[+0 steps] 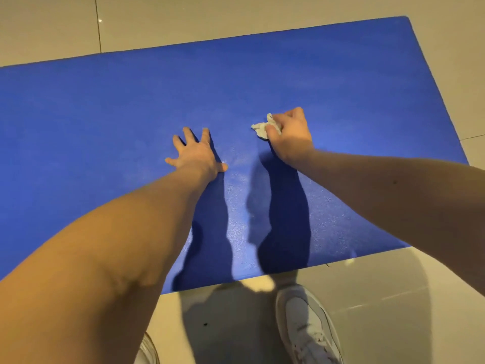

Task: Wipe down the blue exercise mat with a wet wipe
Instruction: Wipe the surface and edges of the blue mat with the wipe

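Observation:
The blue exercise mat (105, 122) lies flat on the tiled floor and fills most of the view. My left hand (195, 153) presses flat on the mat near its middle, fingers spread. To its right, my right hand (290, 136) grips a crumpled white wet wipe (261, 128) and holds it down against the mat. Part of the wipe sticks out to the left of my fingers. The mat surface between my arms looks faintly shiny.
Beige floor tiles (393, 311) surround the mat. My right foot in a white sneaker (307, 327) stands just off the mat's near edge, and part of another shoe (148, 350) shows at the bottom. The mat's right end (441, 101) is in view.

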Available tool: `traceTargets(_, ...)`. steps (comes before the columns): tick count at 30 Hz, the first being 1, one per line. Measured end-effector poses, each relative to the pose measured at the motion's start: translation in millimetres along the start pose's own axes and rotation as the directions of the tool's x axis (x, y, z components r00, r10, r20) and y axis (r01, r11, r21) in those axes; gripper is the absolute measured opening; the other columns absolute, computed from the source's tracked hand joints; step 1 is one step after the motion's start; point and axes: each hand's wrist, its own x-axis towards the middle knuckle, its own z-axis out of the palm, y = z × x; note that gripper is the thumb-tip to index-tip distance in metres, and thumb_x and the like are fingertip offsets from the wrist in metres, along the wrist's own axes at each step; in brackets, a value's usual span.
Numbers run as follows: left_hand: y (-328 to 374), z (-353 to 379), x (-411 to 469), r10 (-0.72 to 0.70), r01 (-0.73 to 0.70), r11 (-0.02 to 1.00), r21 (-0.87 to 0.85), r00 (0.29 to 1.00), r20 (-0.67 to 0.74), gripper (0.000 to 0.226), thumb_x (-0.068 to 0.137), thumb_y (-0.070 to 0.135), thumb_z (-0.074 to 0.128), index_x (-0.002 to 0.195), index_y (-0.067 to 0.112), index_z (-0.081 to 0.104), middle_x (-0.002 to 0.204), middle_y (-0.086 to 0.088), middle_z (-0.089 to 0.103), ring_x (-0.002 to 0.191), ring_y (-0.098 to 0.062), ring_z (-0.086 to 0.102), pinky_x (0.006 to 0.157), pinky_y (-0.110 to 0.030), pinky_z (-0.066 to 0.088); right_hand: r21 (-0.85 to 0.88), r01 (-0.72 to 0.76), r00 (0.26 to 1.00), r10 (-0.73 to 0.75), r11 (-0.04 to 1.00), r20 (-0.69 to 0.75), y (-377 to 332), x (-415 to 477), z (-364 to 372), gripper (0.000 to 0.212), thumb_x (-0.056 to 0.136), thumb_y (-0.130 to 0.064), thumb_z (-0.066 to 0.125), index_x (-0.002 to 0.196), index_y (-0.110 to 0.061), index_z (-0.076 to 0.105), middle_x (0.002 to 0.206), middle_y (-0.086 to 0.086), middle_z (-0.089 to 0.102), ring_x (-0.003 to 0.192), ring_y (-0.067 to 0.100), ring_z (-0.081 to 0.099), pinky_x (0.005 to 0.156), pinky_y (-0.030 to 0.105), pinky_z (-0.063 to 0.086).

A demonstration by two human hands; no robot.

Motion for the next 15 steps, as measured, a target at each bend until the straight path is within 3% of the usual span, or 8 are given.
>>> traceTargets(4,1,1,-1,-0.002,0.002,0.999,0.035,1.000,-0.006,0.109,0.082,0.059,0.075,0.160,0.038,0.002,0.166,-0.003,-0.008,0.152,-0.039,-0.006,0.111,-0.073,0.024,-0.105,0.282,0.959,-0.284,0.954,0.001,-5,-12,30,0.018,0.095,-0.007,0.053,0.105,-0.007,0.068,0.102,0.002,0.034,0.098,0.024,0.055,0.082,0.033,0.044)
traceTargets(7,0,2,-2,0.010,-0.009,0.999,0.051,1.000,-0.022,0.110,0.081,0.061,0.074,0.160,0.038,0.002,0.165,-0.004,-0.008,0.151,-0.039,-0.005,0.111,-0.071,0.027,-0.269,0.446,0.893,-0.405,0.854,0.195,-28,-21,52,0.033,0.096,-0.001,0.046,0.123,-0.010,0.061,0.097,0.003,0.034,0.088,0.030,0.049,0.072,0.026,0.038)
traceTargets(8,-1,3,-1,0.016,-0.014,0.998,0.062,0.999,-0.028,0.109,0.081,0.061,0.074,0.160,0.038,0.002,0.165,-0.004,-0.007,0.151,-0.039,-0.004,0.111,-0.070,0.028,-0.270,0.520,0.852,-0.470,0.810,0.232,-31,-23,59,0.032,0.093,0.004,0.046,0.118,-0.010,0.063,0.091,0.004,0.036,0.077,0.028,0.046,0.069,0.029,0.043)
traceTargets(9,-2,3,-1,0.020,-0.017,0.997,0.072,0.999,-0.035,0.109,0.082,0.062,0.073,0.160,0.037,0.002,0.165,-0.004,-0.007,0.151,-0.039,-0.003,0.111,-0.070,0.029,-0.210,0.538,0.838,-0.490,0.816,0.241,-34,-22,61,0.027,0.089,0.009,0.049,0.107,-0.005,0.065,0.085,0.007,0.039,0.068,0.027,0.044,0.062,0.038,0.048)
traceTargets(11,-3,3,-1,0.022,-0.018,0.996,0.085,0.999,-0.041,0.109,0.082,0.063,0.072,0.160,0.037,0.002,0.165,-0.004,-0.007,0.151,-0.039,-0.003,0.111,-0.069,0.030,-0.141,0.536,0.835,-0.496,0.833,0.239,-28,-12,58,0.022,0.085,0.011,0.052,0.100,0.002,0.065,0.083,0.014,0.046,0.061,0.030,0.046,0.054,0.043,0.048)
traceTargets(13,-3,3,0,0.019,-0.017,0.996,0.085,0.999,-0.030,0.109,0.082,0.063,0.073,0.160,0.037,0.001,0.165,-0.004,-0.008,0.151,-0.039,-0.004,0.111,-0.069,0.030,-0.191,0.499,0.861,-0.459,0.845,0.217,-22,4,40,0.028,0.085,0.010,0.050,0.101,-0.004,0.068,0.090,0.015,0.050,0.066,0.033,0.050,0.058,0.042,0.049)
traceTargets(15,-3,1,1,0.016,-0.014,0.997,0.078,1.000,-0.017,0.111,0.081,0.063,0.073,0.160,0.037,0.000,0.165,-0.003,-0.008,0.151,-0.039,-0.005,0.111,-0.070,0.029,-0.260,0.370,0.929,-0.349,0.892,0.125,-10,30,13,0.033,0.088,0.004,0.048,0.106,-0.012,0.070,0.103,0.017,0.054,0.079,0.032,0.052,0.070,0.038,0.048)
